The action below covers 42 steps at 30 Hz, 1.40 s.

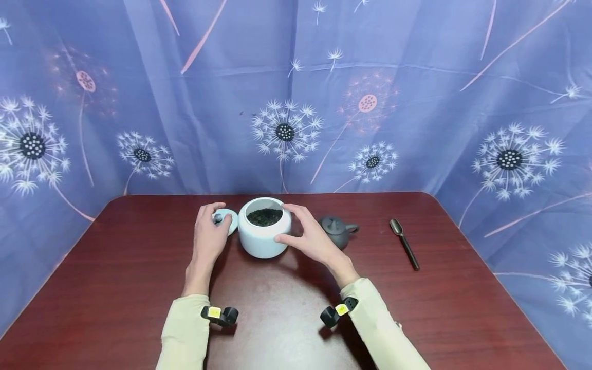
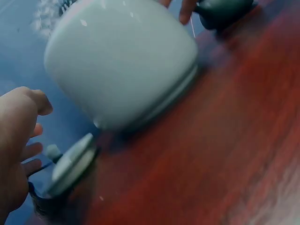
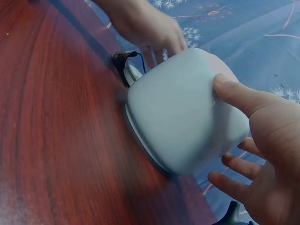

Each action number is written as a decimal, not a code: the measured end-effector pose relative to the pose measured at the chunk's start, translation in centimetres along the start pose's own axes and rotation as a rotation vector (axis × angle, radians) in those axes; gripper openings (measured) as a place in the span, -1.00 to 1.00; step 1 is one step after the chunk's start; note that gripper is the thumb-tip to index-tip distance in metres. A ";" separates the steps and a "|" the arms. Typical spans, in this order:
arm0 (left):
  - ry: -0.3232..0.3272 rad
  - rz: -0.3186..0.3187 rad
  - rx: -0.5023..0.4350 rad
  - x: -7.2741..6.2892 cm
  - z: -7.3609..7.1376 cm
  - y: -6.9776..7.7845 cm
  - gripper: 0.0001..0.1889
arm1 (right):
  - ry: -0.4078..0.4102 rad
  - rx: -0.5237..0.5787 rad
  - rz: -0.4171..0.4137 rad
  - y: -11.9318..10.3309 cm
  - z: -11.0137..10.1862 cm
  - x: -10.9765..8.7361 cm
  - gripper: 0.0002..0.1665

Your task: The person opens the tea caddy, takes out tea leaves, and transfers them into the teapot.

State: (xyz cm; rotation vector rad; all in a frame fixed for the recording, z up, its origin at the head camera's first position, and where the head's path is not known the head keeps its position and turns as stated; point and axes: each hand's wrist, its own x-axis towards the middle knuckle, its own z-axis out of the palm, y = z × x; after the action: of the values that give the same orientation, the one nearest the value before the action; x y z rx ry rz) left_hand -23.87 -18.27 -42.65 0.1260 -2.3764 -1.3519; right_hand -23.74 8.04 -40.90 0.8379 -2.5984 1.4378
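A round white jar (image 1: 263,245) stands upright and lidless on the table, with dark dried leaves (image 1: 264,217), like tea, inside. My right hand (image 1: 312,234) cups the jar's right side, thumb on the front and fingers toward the far rim; in the right wrist view the thumb (image 3: 232,89) rests on the jar wall. To the left of the jar lies its white lid (image 1: 233,221). Over the lid hovers my left hand (image 1: 210,236), its fingers loosely bent around the knob area. A gap shows between the left thumb and the lid (image 2: 75,164) in the left wrist view.
A dark teapot (image 1: 336,231) sits just right of the jar, partly behind my right hand. Farther right lies a scoop (image 1: 405,245) with a black handle. A small black object with a cord (image 3: 123,61) is beside the lid. Behind the table hangs a blue patterned cloth (image 1: 222,103).
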 end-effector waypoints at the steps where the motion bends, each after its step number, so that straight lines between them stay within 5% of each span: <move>1: -0.002 -0.003 0.021 0.0 0.1 -0.2 -0.60 | 0.001 0.004 0.001 0.0 0.0 0.0 -0.09; 12: -0.119 0.022 0.222 0.4 0.3 -2.1 -0.45 | -0.009 0.000 0.017 -0.2 0.1 0.0 -0.09; 24: -0.172 0.009 0.289 0.7 0.1 -2.5 -0.35 | -0.003 0.013 0.012 -0.5 -0.1 0.1 -0.08; 32: -0.235 -0.028 0.331 0.6 -0.1 -2.6 -0.11 | 0.004 0.036 0.025 -0.2 -0.1 -0.1 -0.09; 42: -0.130 -0.070 0.296 0.5 0.2 -2.5 -0.19 | -0.001 0.102 0.024 -0.3 -0.1 -0.1 -0.06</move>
State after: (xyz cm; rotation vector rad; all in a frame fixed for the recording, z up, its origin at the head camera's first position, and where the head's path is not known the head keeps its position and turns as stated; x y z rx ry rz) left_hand -24.66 -19.56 -44.66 0.2113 -2.6940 -1.0569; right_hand -23.54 8.08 -40.67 0.8207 -2.5633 1.5883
